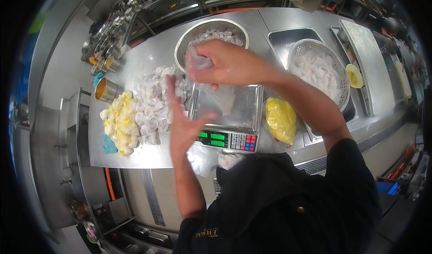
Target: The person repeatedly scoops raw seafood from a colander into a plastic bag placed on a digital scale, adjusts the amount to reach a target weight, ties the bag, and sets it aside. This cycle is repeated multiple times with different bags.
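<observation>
My right hand (211,63) grips the gathered top of a clear plastic bag (221,100), which hangs over the steel pan of a digital scale (243,100). Blurred and with fingers spread, my left hand (185,119) is beside the scale's left edge and holds nothing. Behind my right hand stands a perforated steel colander (245,35) with pale cut pieces of food. Left of the scale lies a pile of knotted clear bags (152,102) with pale grey contents, and beyond it bags with pale and yellow contents (121,122). The scale's green displays are lit.
A yellow bag (280,120) lies right of the scale. Farther right are a colander of whitish pieces (317,72), a small yellow bowl (354,76) and a metal tray (369,68). A steel pot (106,90) stands at the left. White plastic bags (202,159) hang at the table's near edge.
</observation>
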Demonstrator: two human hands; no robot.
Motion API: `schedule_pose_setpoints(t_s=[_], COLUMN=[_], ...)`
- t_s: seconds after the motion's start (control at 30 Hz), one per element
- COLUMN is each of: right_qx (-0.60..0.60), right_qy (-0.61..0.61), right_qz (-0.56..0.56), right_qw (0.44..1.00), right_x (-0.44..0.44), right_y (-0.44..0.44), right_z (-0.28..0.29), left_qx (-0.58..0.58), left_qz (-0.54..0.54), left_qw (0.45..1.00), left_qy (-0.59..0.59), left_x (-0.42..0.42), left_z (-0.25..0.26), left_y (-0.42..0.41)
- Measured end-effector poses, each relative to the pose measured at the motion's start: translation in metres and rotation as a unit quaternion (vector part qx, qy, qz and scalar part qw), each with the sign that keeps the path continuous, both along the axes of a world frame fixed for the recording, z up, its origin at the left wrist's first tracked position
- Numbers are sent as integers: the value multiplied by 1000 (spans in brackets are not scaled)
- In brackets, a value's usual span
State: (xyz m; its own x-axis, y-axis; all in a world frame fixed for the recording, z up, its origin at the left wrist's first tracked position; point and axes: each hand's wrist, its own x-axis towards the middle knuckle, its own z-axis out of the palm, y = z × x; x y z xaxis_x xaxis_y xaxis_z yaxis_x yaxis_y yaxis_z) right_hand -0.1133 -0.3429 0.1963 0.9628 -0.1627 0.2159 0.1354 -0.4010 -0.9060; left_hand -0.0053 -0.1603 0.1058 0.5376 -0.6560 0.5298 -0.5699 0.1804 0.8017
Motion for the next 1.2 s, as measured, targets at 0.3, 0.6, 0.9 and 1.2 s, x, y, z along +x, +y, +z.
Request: schedule_pose_setpoints(t_s=[0.3, 0.6, 0.9, 1.2], right_qx=[31, 131, 340, 465], right_qy=[28, 11, -54, -70], right_qz=[43, 101, -63, -106], right_qw=[998, 986, 937, 876], right_x=[29, 16, -35, -71], right_y=[-15, -7, -60, -33], right_z=[43, 15, -42, -113], left_qx=[76, 173, 102, 320], left_qz=[-157, -198, -261, -324], left_qw=[934, 940, 906, 838], left_qy=[313, 220, 316, 299], left_x=[-28, -42, -39, -69], left_z=[-31, -22, -39, -57], left_y=[-30, -43, -31, -15])
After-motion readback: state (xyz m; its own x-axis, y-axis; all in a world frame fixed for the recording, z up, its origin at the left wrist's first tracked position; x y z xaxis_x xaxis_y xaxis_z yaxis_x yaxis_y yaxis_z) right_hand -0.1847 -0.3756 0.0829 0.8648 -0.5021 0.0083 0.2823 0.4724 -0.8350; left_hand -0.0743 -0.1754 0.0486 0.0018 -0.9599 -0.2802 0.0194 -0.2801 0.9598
